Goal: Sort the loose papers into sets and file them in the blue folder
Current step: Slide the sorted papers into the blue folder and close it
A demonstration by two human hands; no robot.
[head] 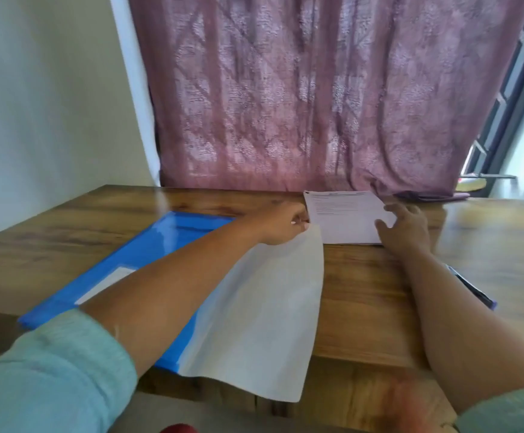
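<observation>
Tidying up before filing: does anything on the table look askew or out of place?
The sheet pinched by the left hand hangs past the table edge, partly over the folder. The stack under the right hand looks neat.

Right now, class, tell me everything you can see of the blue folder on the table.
The blue folder is a flat, glossy, plastic-looking rectangle lying closed on the wooden table, left of the paper stack. A pale label sits on its cover. Its near end juts over the table's edge. The left forearm crosses above it, and the loose sheet pinched by the left hand covers its right side.
</observation>
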